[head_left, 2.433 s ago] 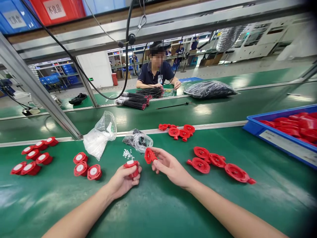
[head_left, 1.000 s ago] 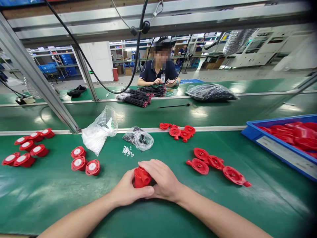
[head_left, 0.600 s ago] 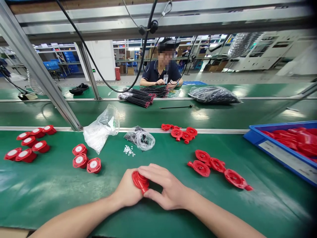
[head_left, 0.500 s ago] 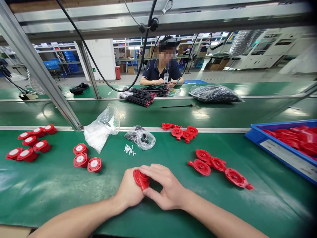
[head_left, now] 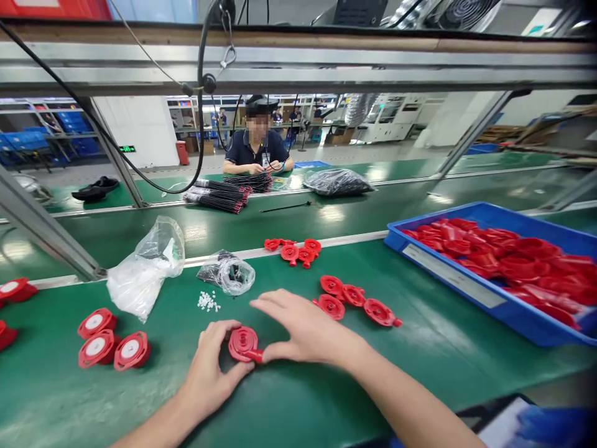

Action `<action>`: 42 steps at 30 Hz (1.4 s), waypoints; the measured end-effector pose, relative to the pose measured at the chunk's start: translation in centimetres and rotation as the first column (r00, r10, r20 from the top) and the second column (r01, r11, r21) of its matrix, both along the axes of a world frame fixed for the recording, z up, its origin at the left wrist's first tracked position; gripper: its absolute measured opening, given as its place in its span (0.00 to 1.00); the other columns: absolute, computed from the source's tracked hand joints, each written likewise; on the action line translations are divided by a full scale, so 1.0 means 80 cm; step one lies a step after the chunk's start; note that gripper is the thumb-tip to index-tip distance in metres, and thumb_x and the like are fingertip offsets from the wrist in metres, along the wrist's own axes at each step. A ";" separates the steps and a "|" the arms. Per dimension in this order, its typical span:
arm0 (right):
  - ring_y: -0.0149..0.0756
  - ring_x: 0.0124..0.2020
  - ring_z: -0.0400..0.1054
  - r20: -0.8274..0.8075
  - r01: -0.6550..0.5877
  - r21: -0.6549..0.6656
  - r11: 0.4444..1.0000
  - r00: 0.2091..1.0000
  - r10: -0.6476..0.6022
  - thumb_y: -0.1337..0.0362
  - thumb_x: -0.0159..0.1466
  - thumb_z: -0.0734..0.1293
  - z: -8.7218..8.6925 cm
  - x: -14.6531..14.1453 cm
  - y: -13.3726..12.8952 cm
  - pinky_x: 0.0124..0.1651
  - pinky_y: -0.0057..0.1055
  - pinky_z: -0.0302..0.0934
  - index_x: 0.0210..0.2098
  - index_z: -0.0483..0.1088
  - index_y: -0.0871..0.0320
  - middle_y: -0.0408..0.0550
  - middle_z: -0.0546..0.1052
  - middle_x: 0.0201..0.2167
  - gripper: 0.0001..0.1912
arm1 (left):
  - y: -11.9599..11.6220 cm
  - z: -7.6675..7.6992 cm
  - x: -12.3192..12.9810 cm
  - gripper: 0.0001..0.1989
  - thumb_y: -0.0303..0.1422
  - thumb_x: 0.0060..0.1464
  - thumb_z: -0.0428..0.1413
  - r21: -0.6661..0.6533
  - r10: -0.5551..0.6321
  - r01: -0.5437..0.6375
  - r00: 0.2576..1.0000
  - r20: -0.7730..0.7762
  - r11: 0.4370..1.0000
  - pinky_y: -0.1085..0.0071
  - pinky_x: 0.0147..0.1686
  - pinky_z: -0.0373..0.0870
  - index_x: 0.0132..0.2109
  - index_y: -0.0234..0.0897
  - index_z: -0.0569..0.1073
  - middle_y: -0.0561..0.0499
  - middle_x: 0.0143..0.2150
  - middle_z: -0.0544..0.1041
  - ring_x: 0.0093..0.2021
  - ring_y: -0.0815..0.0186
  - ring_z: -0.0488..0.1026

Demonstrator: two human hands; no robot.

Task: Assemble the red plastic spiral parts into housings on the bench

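A round red plastic housing [head_left: 243,344] with a ringed face and a short side spout is held between the thumb and fingers of my left hand [head_left: 213,358], low over the green mat. My right hand [head_left: 298,326] is open at its right, fingers spread and raised. Its thumb tip is at the spout, perhaps touching it. Behind my hands lies a small pile of white plastic bits [head_left: 208,302]. To the right, several similar red housings [head_left: 353,295] lie on the mat. Left of my hands stand three red housings with white discs [head_left: 96,348].
A blue bin [head_left: 454,277] full of red parts stands at the right. A clear bag of white bits [head_left: 148,270] and a bag with black pieces [head_left: 227,272] lie behind. More red housings [head_left: 298,250] sit by the metal rail. Across the bench, a person [head_left: 256,146] sits behind cable bundles [head_left: 219,196].
My right hand has opened and moved away from the red housing, which now shows its ringed face upward in my left hand. The view has turned right, bringing more of the blue bin in.
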State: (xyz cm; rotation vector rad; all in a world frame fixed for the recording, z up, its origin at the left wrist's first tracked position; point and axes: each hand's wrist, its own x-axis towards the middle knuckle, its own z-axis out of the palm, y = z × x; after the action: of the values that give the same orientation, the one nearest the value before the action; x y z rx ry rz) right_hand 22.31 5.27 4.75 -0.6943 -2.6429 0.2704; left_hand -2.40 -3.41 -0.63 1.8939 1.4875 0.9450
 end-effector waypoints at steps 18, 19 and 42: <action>0.48 0.32 0.73 0.428 0.625 -0.255 0.738 0.757 -0.494 0.54 0.58 0.73 -0.010 0.063 0.045 0.28 0.33 0.53 0.34 0.68 0.55 0.52 0.74 0.39 0.14 | -0.031 0.117 -0.116 0.35 0.23 0.44 0.69 -0.130 0.111 -0.428 0.493 -0.863 0.895 0.49 0.53 0.69 0.62 0.29 0.73 0.32 0.54 0.75 0.55 0.38 0.72; 0.48 0.32 0.73 0.419 0.625 -0.238 0.744 0.757 -0.502 0.52 0.59 0.72 -0.009 0.055 0.045 0.28 0.33 0.52 0.34 0.67 0.55 0.52 0.74 0.39 0.15 | -0.031 0.118 -0.125 0.34 0.22 0.45 0.68 -0.142 0.100 -0.455 0.467 -0.879 0.879 0.51 0.51 0.69 0.62 0.27 0.73 0.32 0.52 0.76 0.54 0.39 0.73; 0.21 0.19 0.53 -0.291 -0.613 -0.786 -0.087 0.489 -0.822 0.58 0.71 0.67 -0.025 -0.023 0.054 0.17 0.16 0.53 0.37 0.72 0.63 0.54 0.78 0.36 0.13 | 0.005 0.037 -0.033 0.17 0.35 0.51 0.68 -0.247 0.045 0.017 0.969 0.244 0.969 0.68 0.39 0.69 0.45 0.38 0.72 0.53 0.38 0.75 0.37 0.63 0.71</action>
State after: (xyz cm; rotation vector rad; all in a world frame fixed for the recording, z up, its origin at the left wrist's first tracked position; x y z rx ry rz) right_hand 20.44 9.57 2.72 -0.8074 -0.6153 2.1184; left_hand -5.01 -2.99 2.35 1.5292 1.3986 0.9172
